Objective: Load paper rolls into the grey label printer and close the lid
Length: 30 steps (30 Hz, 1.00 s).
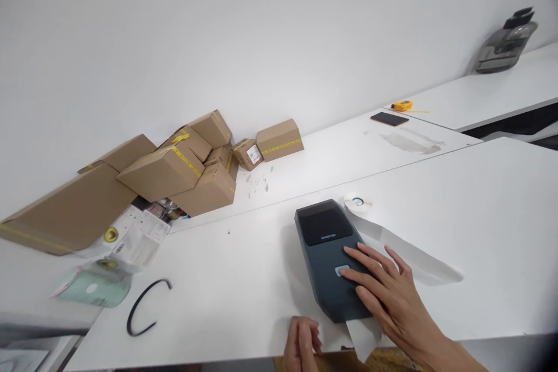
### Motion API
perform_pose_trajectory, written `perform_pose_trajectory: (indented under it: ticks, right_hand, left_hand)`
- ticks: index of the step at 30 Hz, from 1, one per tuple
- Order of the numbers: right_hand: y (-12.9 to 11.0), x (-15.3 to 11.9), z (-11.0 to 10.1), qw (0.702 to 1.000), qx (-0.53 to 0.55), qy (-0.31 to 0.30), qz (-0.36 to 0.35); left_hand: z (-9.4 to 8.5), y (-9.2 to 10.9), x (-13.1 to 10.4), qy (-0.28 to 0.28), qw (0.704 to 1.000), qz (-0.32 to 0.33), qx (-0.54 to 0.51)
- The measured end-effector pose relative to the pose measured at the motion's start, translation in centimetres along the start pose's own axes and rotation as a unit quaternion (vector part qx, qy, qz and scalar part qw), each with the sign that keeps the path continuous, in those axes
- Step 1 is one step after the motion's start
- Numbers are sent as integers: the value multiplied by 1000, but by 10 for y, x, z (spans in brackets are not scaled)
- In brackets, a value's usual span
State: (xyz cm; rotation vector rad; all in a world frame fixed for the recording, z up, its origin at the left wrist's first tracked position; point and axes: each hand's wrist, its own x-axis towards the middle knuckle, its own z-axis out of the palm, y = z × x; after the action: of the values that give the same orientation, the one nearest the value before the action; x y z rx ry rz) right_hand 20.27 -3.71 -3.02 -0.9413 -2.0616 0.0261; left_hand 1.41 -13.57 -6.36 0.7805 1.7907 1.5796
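Observation:
A dark blue-grey label printer point(322, 261) with a black window lies on the white table, slightly tilted in view. My right hand point(387, 296) rests over its right side, fingers spread, one fingertip on the light blue button point(342, 271). From the printer's near end a white paper strip point(362, 337) hangs over the table edge. My left hand point(302, 340) is beside that near end, at the edge, its fingers curled in with nothing visible in them. Behind the printer lies a roll of white labels point(358, 202), and a long paper strip point(410, 253) stretches to the right.
Several cardboard boxes point(163, 168) are piled at the back left. A black curved band point(138, 309) and a green pouch point(102, 289) lie at the left. Farther right are a phone point(389, 119), a yellow tape measure point(401, 106) and a bottle point(505, 43).

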Motion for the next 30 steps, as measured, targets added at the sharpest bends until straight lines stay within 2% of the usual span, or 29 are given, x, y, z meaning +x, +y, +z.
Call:
perform_pose_trajectory:
  ticks: [3,5,7,10,13,16,19,25,30]
  right_hand:
    - [1,-6,-2,997,65,-24,31]
    - [2,-14,-2,989,125,-27,81]
    - [4,-25,0,972,174,-6,158]
    - [9,-34,5,938,228,15,259]
    - [12,-26,7,923,267,1,277]
    - [13,4,5,932,272,13,241]
    - [20,50,6,944,266,43,191]
    - [48,141,24,940,272,86,186]
    - [64,185,39,940,262,90,198]
  left_hand:
    - [10,9,4,37,996,80,1]
    - [18,13,4,15,994,104,-13]
    - [25,14,2,-20,995,92,-23]
    - [29,16,-2,-26,999,38,-24]
    - [29,26,0,-12,999,22,-36]
    - [31,43,16,-32,996,68,-44]
    - [37,57,44,-54,993,106,-8]
    - [58,66,101,-101,987,81,95]
    - [79,73,116,-134,974,90,159]
